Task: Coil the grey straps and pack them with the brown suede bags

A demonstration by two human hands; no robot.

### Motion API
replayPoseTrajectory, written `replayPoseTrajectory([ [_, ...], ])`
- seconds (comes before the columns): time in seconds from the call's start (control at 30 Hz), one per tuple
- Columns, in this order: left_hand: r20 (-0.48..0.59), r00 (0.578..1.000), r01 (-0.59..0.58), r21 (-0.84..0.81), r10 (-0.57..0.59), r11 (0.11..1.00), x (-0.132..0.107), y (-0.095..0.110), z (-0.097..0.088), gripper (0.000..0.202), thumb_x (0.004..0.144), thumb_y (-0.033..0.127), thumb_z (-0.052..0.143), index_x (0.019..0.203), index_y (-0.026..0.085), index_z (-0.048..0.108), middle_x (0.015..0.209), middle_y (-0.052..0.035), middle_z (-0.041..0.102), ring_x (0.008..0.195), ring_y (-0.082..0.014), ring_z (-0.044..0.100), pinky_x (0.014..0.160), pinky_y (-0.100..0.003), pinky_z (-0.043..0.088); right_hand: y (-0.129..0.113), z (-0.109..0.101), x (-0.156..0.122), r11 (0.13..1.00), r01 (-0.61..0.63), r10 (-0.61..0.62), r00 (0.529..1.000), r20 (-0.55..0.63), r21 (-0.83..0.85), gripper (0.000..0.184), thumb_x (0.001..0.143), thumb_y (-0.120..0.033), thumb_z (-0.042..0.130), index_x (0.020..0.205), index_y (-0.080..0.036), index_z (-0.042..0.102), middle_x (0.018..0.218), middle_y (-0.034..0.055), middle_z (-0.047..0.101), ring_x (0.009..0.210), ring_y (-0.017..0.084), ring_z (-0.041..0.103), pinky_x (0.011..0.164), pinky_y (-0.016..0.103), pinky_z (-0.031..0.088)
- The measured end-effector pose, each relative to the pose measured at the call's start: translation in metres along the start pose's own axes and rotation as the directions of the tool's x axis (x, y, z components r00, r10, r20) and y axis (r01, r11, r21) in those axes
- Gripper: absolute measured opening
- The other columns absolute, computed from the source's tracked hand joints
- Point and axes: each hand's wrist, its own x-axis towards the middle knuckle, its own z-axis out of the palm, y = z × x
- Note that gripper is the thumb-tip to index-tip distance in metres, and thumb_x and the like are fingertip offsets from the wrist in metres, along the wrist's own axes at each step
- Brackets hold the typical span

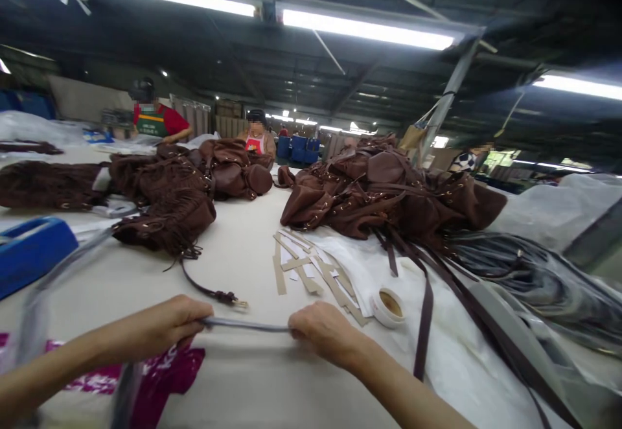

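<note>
My left hand (177, 328) and my right hand (323, 335) grip a thin grey strap (245, 325), pulling it taut between them just above the cream table (253, 377). A blurred length of the same-looking grey strap runs away past my left hand. Nearest my left hand, a dark brown strap (214, 293) with a metal-tipped end lies on the table. Beyond my right hand are several tan strips (311, 273) and a white tape roll (389, 307).
Brown fringed suede bags (165, 183) lie to the left, and a larger pile of brown bags (389, 196) rises to the right. Grey straps (525, 273) lie far right. A blue container (29, 254) sits left. Co-workers (160, 118) sit beyond the table.
</note>
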Motion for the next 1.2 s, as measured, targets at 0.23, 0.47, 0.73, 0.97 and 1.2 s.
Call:
replayPoseTrajectory([
  [0.23, 0.075, 0.995, -0.089, 0.268, 0.072, 0.959, 0.012, 0.001, 0.008, 0.02, 0.084, 0.023, 0.039, 0.068, 0.018, 0.051, 0.067, -0.0023, 0.055, 0.063, -0.0164, 0.047, 0.057, -0.025, 0.031, 0.034, 0.01, -0.013, 0.961, -0.228, 0.197, 0.961, -0.196, -0.154, 0.023, 0.086, -0.006, 0.05, 0.081, -0.013, 0.07, 0.103, 0.018, 0.066, 0.1, 0.031, 0.059, 0.094, 0.048, 0.038],
  [0.47, -0.002, 0.998, -0.065, 0.278, 0.068, 0.958, 0.009, 0.001, 0.013, 0.018, 0.082, 0.015, 0.037, 0.071, 0.02, 0.05, 0.067, -0.0023, 0.059, 0.061, -0.0178, 0.05, 0.055, -0.026, 0.03, 0.02, 0.017, -0.073, 0.677, -0.461, 0.656, 0.731, -0.187, 0.574, 0.03, 0.093, -0.036, 0.038, 0.076, -0.02, 0.056, 0.073, 0.009, 0.063, 0.068, 0.022, 0.063, 0.06, 0.033, 0.049],
  [0.73, 0.08, 0.952, -0.274, 0.652, 0.296, 0.707, 0.0, 0.012, 0.048, 0.031, 0.068, -0.005, 0.043, 0.082, 0.02, 0.054, 0.074, -0.0022, 0.063, 0.058, -0.018, 0.054, 0.052, -0.028, 0.028, -0.005, 0.066, -0.057, -0.005, -0.589, 0.67, 0.598, 0.441, 0.808, 0.055, 0.082, -0.075, 0.029, 0.069, -0.022, 0.039, 0.047, -0.0014, 0.051, 0.032, 0.011, 0.048, 0.03, 0.019, 0.033],
  [0.97, 0.168, 0.839, -0.44, 0.769, 0.518, 0.464, -0.015, 0.041, 0.064, 0.024, 0.072, 0.001, 0.054, 0.086, 0.02, 0.053, 0.071, -0.0019, 0.06, 0.053, -0.0195, 0.053, 0.048, -0.03, 0.028, 0.017, 0.046, -0.04, 0.47, -0.571, 0.694, 0.71, 0.117, 0.673, 0.026, 0.088, -0.024, 0.047, 0.063, -0.022, 0.039, 0.058, 0.0003, 0.055, 0.058, 0.017, 0.059, 0.055, 0.027, 0.043],
  [1.2, 0.145, 0.825, -0.447, 0.757, 0.546, 0.476, 0.05, -0.004, 0.007, 0.015, 0.089, 0.009, 0.046, 0.09, 0.021, 0.054, 0.078, -0.003, 0.059, 0.058, -0.0158, 0.048, 0.052, -0.029, 0.03, 0.009, 0.041, -0.025, 0.994, -0.106, 0.096, 0.977, -0.193, -0.042, 0.024, 0.085, -0.002, 0.049, 0.073, -0.02, 0.059, 0.082, -0.0002, 0.063, 0.068, 0.014, 0.057, 0.055, 0.025, 0.03],
])
